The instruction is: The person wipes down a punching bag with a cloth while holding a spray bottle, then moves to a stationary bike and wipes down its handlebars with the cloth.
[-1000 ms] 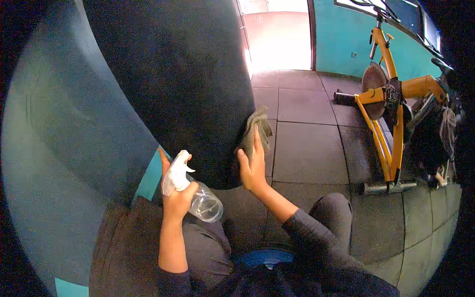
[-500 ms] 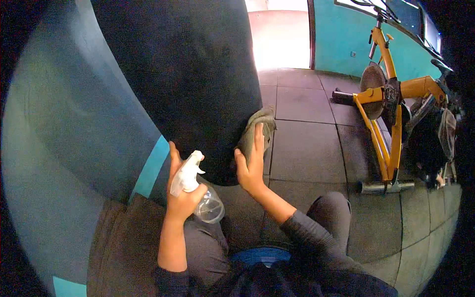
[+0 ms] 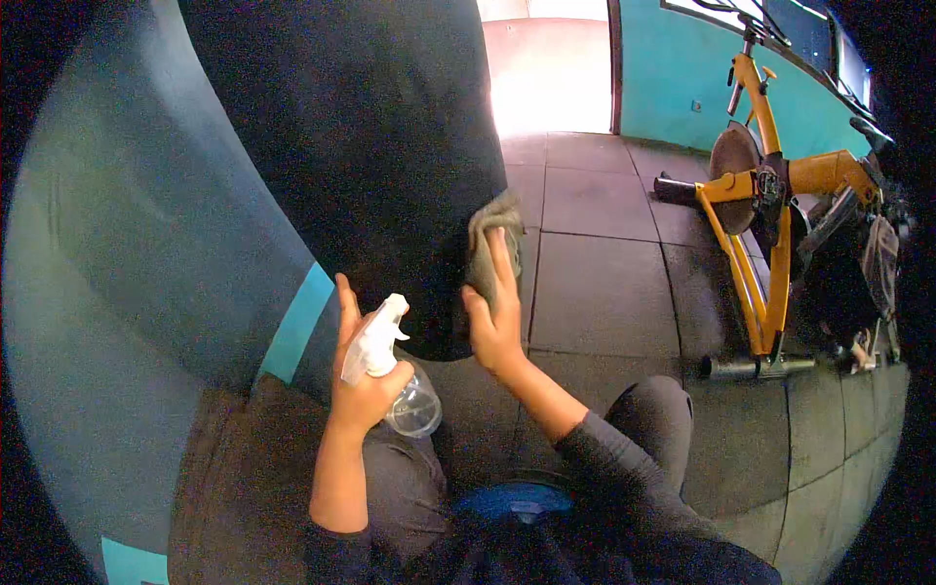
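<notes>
And here is the cloth [image 3: 483, 253], bunched and pressed against the lower right edge of a large black form [image 3: 361, 146], right where that edge rounds inward. The right hand [image 3: 499, 336] backs it: fingers out long, thumb spread apart from them, so the grip looks like a flat press rather than a clench. The step in hand, by my reading, is wiping that curved edge; following the curve calls for steady palm pressure, with the cloth kept between skin and surface.

Over on the left hand [image 3: 366, 400], the grip is closed, wrapped around the neck of a spray bottle [image 3: 417, 405], one finger stretched up past the trigger. No mist shows. A fresh spray would call for turning that nozzle toward the dark surface.

Now the textures! The cloth is greyish, soft and creased. The black form is broad, matte and smooth-looking, narrowing to a rounded lower end. The bottle is clear, shiny and round-bodied under a white plastic head. To the left, a teal stripe [image 3: 302, 322] crosses a grey-blue surface.

Further out, dark square tiles make up the floor [image 3: 604, 292], an exercise bike [image 3: 824, 173] shows thick yellow-orange tubing, and a painted teal wall [image 3: 673, 78] stands behind.
</notes>
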